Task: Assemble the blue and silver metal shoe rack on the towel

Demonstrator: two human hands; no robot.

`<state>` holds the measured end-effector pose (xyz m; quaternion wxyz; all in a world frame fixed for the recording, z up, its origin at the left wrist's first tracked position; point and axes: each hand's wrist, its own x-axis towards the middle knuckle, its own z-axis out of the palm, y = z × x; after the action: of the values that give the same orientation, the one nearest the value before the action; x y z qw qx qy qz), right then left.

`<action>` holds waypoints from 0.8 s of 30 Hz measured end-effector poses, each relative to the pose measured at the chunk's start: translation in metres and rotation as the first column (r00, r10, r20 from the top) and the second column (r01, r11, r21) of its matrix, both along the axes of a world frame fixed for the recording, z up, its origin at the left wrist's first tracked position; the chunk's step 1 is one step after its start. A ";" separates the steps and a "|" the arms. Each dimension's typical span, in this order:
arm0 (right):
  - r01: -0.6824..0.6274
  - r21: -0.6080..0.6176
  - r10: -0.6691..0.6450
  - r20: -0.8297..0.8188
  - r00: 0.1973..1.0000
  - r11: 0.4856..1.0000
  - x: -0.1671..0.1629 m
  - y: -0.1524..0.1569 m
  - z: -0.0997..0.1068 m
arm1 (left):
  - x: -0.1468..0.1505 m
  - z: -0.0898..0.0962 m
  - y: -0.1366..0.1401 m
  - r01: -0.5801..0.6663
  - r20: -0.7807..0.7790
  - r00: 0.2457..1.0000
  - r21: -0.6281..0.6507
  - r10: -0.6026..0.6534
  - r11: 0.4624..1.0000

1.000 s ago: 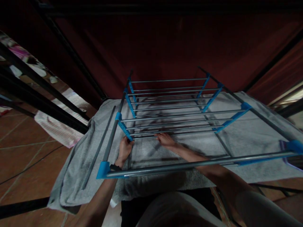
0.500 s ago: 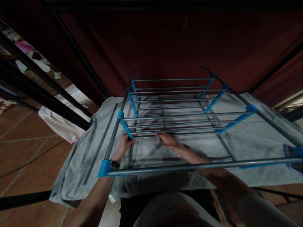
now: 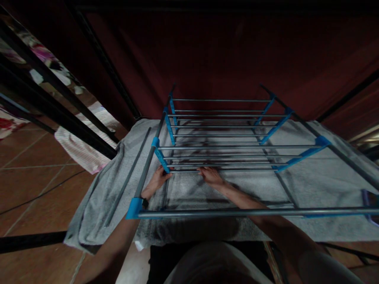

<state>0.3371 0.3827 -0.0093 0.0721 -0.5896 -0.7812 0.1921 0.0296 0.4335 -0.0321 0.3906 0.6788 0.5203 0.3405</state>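
Note:
A rack of grey metal tubes with blue plastic joints (image 3: 134, 208) lies on a grey towel-like cloth in front of me. My left hand (image 3: 157, 180) is closed around the lower end of a blue side bracket (image 3: 162, 159), where a crossbar enters it. The left wrist, wearing a dark band, is partly behind the rack's left post. My right hand (image 3: 211, 176) reaches under the near tube and grips the lowest metal rod (image 3: 186, 171) of that tier, fingers curled over it. The rod's right end meets the opposite blue bracket (image 3: 296, 157).
A loose metal tube (image 3: 128, 177) lies on the grey cloth (image 3: 97, 209) left of the rack. Behind stands a dark red panel (image 3: 207, 51), with black frame bars at both sides. A purple-edged object (image 3: 365, 197) sits at the right. Striped fabric (image 3: 79, 146) hangs at the left above a tiled floor.
The camera view has shifted a little, so the rack and both hands appear slightly farther right. Both hands keep their places on the bracket and rod.

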 end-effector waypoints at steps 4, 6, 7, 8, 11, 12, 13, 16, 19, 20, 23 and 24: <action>-0.021 0.019 0.020 0.039 0.999 1.000 -0.001 -0.001 0.003 | 0.001 0.001 -0.001 -0.007 -0.004 1.000 -0.003 0.007 1.000; -0.036 0.033 0.034 0.062 0.997 0.999 -0.001 -0.001 0.005 | 0.002 0.002 -0.001 -0.011 -0.001 1.000 -0.012 0.011 1.000; -0.042 0.039 0.039 0.069 0.997 0.998 -0.001 -0.001 0.005 | 0.002 0.003 -0.002 -0.011 0.002 1.000 -0.019 0.011 1.000; -0.047 0.044 0.044 0.072 0.996 0.998 -0.001 -0.001 0.006 | 0.002 0.004 -0.002 -0.008 0.007 1.000 -0.028 0.008 1.000; -0.059 0.057 0.055 0.067 0.996 0.997 -0.001 -0.002 0.005 | 0.002 0.008 -0.001 0.013 0.024 1.000 -0.070 -0.012 0.997; -0.065 0.060 0.061 0.066 0.996 0.996 -0.001 -0.002 0.004 | 0.002 0.009 -0.001 0.023 0.030 0.999 -0.089 -0.020 0.996; -0.070 0.061 0.066 0.065 0.996 0.996 -0.001 -0.002 0.004 | 0.002 0.010 0.000 0.030 0.035 0.999 -0.107 -0.026 0.994; -0.077 0.064 0.073 0.070 0.995 0.995 -0.001 -0.002 0.003 | 0.002 0.013 0.002 0.033 0.042 0.999 -0.144 -0.027 0.989; -0.090 0.061 0.085 0.081 0.993 0.994 -0.001 -0.001 0.004 | 0.002 0.015 0.002 0.029 0.038 0.999 -0.163 -0.023 0.986; -0.098 0.059 0.093 0.082 0.992 0.993 -0.001 -0.001 0.004 | 0.003 0.017 0.002 0.028 0.035 0.999 -0.167 -0.023 0.986; -0.107 0.071 0.102 0.067 0.993 0.992 -0.002 0.000 0.004 | 0.004 0.023 0.001 0.022 0.015 1.000 -0.169 -0.019 0.985; -0.101 0.076 0.096 0.059 0.994 0.992 -0.003 0.001 0.004 | 0.004 0.025 0.001 0.019 0.006 1.000 -0.166 -0.019 0.986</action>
<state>0.3341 0.3836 -0.0055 0.0644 -0.5520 -0.8180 0.1482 0.0340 0.4345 -0.0068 0.4504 0.6480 0.5394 0.2937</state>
